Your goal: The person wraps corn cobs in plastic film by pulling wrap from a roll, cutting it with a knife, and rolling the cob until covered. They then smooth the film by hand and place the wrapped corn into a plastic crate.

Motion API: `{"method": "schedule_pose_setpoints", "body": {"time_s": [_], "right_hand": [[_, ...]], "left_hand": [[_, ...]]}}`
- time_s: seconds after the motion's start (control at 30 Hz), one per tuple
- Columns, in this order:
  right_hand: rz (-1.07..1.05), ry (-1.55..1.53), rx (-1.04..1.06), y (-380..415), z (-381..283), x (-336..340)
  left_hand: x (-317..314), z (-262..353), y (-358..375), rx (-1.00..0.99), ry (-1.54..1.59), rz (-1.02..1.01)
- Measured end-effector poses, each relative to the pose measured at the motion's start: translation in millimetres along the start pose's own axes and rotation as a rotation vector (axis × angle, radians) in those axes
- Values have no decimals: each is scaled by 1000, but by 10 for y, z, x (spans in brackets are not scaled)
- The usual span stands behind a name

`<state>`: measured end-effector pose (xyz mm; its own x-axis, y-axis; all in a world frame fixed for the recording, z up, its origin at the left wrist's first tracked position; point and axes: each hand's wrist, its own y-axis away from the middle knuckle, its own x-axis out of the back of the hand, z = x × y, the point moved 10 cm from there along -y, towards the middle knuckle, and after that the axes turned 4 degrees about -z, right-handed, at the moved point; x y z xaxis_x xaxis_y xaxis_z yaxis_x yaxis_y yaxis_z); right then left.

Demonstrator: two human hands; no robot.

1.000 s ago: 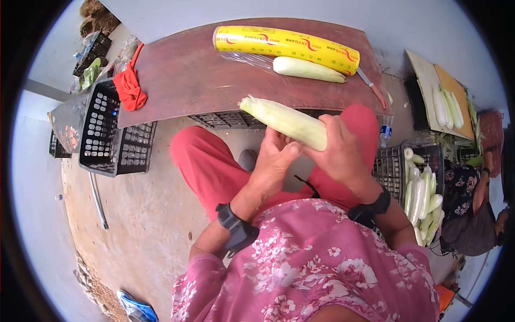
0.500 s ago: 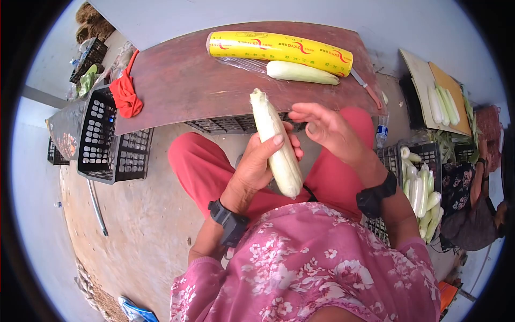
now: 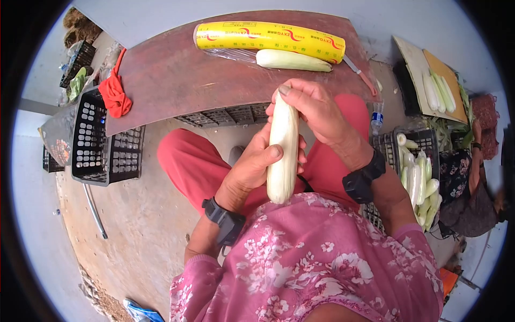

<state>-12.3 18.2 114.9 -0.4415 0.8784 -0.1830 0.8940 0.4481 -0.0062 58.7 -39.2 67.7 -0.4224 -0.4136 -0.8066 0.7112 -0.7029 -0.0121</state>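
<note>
Biggest first: reddish-brown, flat, scuffed tabletop (image 3: 177,80). On it, a bright yellow, smooth, printed cylindrical roll (image 3: 273,38). Next, pale green-white, long, rounded corn ear, apparently husked (image 3: 282,147), off the tabletop, in front of me. Faint lengthwise ridges. Should be light, stiff inside, husk perhaps a bit slippery, easily scuffed; best hold is the middle. My left hand (image 3: 258,161) wraps there, thumb along it; my right hand (image 3: 323,110) pinches the far end, thumb against fingers.
</note>
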Motion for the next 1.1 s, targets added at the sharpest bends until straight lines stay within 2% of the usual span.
{"method": "schedule_pose_setpoints", "body": {"time_s": [0.23, 0.43, 0.73, 0.83, 0.93, 1.1], "right_hand": [[15, 59, -68, 22, 34, 38], [-142, -381, -128, 51, 71, 21], [-266, 101, -21, 129, -267, 50], [-325, 380, 51, 145, -447, -14], [-380, 678, 36, 175, -539, -52], [-267, 794, -10, 200, -542, 0]], "left_hand": [[27, -72, 15, 53, -174, 57], [-30, -61, 30, 9, 16, -4], [-113, -107, 63, 104, -107, -49], [-134, -151, 95, 177, -108, -54], [-164, -216, 116, 243, -116, -66], [-224, -255, 96, 287, -125, -65]]}}
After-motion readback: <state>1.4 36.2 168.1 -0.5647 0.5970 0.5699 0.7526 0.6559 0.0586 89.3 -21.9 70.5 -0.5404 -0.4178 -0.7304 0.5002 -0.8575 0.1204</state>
